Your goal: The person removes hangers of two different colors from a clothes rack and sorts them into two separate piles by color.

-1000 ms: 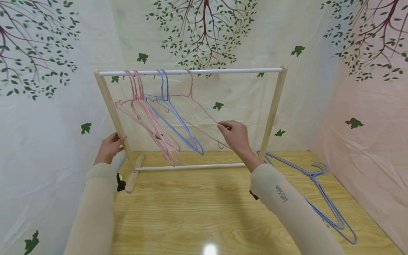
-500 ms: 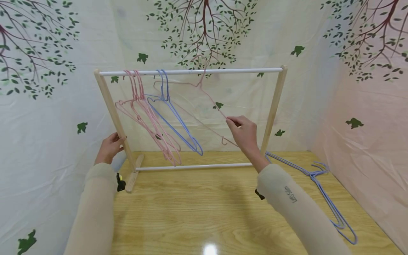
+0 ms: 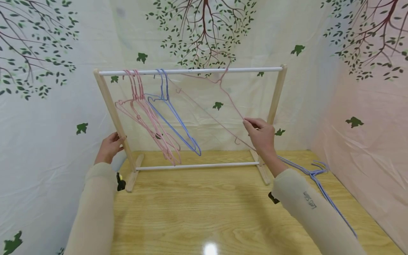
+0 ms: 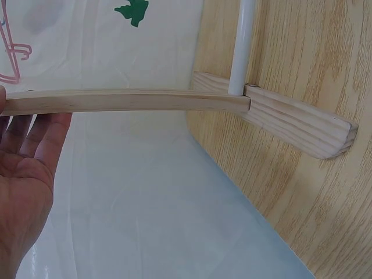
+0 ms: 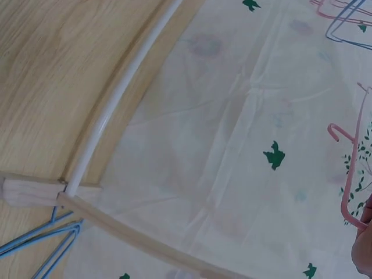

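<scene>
My right hand pinches a pink clothes hanger by its right shoulder, between thumb and fingers. That hanger is tilted, its left end high; its hook crosses the top rail and shows faintly above it against the printed tree. In the right wrist view only the edge of the hand and one end of the pink hanger appear. My left hand grips the left wooden post of a small clothes rack. The left wrist view shows its fingers behind the post, the thumb mostly cut off.
Several pink hangers and two blue hangers hang on the left part of the white top rail. Blue hangers lie on the wooden table beyond the rack's right foot. Printed sheets enclose the back and sides.
The right hand has moved right with the pink hanger, away from the blue hangers. Its hook has risen from the rail's height to above it. The left hand has stayed on the post.
</scene>
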Demonstrator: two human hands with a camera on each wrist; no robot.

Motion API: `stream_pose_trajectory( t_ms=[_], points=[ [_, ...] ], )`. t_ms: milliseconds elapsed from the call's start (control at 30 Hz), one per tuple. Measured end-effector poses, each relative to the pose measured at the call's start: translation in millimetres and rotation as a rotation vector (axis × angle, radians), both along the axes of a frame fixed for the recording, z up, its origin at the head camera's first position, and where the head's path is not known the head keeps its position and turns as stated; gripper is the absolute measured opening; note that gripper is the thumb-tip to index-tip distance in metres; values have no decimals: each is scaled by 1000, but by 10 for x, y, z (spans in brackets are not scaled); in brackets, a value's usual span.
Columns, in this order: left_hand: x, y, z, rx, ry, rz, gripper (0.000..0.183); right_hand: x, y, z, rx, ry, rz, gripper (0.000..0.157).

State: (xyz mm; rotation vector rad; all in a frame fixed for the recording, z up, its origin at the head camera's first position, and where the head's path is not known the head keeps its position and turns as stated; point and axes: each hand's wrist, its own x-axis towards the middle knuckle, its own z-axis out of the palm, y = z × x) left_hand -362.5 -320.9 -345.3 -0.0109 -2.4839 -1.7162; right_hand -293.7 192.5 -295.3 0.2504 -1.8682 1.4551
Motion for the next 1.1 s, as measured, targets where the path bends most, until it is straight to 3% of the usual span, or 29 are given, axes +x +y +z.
stream_pose_trajectory(
  t_ms=[433, 733, 1100],
  points=[
    [3, 15, 0, -21, 3, 17, 58, 198, 478, -228, -71, -157, -21, 25],
    [3, 24, 13, -23, -15, 26, 59, 390, 802, -549, 52, -209, -34, 23],
    [21, 30, 23, -15, -13, 34, 57, 695, 1065, -942, 286, -291, -16, 28]
  ],
)
